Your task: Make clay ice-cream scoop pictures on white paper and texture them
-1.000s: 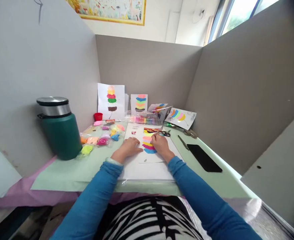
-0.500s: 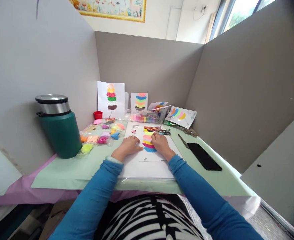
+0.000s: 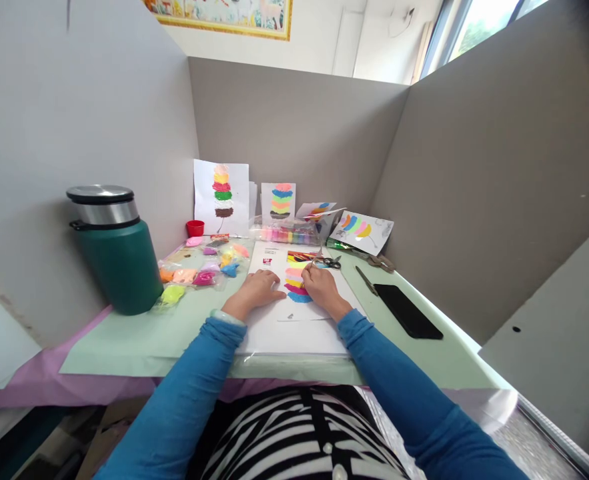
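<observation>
A sheet of white paper [image 3: 317,312] bears a stack of coloured bands in yellow, pink, magenta and blue, which look like soft clay [image 3: 300,298]. My left hand [image 3: 257,292] lies flat at the left side of the sheet, its fingers stretched toward the bands. Over the right part of the bands, my right hand [image 3: 321,288] is closed in a pinch around a thin stick-like tool [image 3: 319,252], most of it hidden by the fingers. Just beyond that hand lie black-handled scissors [image 3: 332,263]. Under the sheet is a larger white board or pad [image 3: 294,340].
Bagged clay lumps [image 3: 204,277] and a green flask [image 3: 119,260] stand on the left. A black phone [image 3: 408,312] and a pen-like knife [image 3: 367,281] lie right. Finished pictures [image 3: 223,190] and a clear pack [image 3: 289,233] line the back. Grey partitions [image 3: 294,127] enclose the table.
The view has shifted very slightly. Both hands keep nearly the same places on the paper, the left flat and the right pinched over the bands.
</observation>
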The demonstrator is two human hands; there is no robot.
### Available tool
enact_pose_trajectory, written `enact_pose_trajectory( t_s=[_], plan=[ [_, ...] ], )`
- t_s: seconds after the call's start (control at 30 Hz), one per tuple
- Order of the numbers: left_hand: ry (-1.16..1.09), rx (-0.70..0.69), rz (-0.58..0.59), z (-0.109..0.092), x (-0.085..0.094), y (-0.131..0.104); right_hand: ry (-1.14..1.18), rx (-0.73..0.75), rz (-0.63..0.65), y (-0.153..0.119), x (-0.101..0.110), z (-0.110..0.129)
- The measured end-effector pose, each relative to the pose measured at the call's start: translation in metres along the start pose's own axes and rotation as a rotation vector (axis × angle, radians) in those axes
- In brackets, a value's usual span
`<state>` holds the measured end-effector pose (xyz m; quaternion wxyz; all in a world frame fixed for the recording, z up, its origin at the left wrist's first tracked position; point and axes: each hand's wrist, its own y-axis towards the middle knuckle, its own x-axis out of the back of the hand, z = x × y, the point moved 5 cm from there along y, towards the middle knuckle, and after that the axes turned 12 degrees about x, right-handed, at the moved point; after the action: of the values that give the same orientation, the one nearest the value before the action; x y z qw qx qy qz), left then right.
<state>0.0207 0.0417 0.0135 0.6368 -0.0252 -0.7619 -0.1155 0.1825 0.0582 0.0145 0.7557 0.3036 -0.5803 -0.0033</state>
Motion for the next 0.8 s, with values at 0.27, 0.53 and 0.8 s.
enact_pose_trajectory(
  t_s=[0.27,0.53,0.8],
  plan=[
    [-0.002,0.013,0.016,-0.0007,0.0017,-0.0011,-0.032,-0.013,0.018,-0.0026,-0.0005,0.0014],
    [-0.026,0.000,0.005,0.0017,-0.0016,0.0014,-0.037,-0.027,0.018,-0.0047,-0.0007,0.0019],
    [-0.021,0.002,-0.001,0.0013,-0.0012,0.0009,-0.053,-0.029,0.019,-0.0077,0.0002,0.0044]
  ],
)
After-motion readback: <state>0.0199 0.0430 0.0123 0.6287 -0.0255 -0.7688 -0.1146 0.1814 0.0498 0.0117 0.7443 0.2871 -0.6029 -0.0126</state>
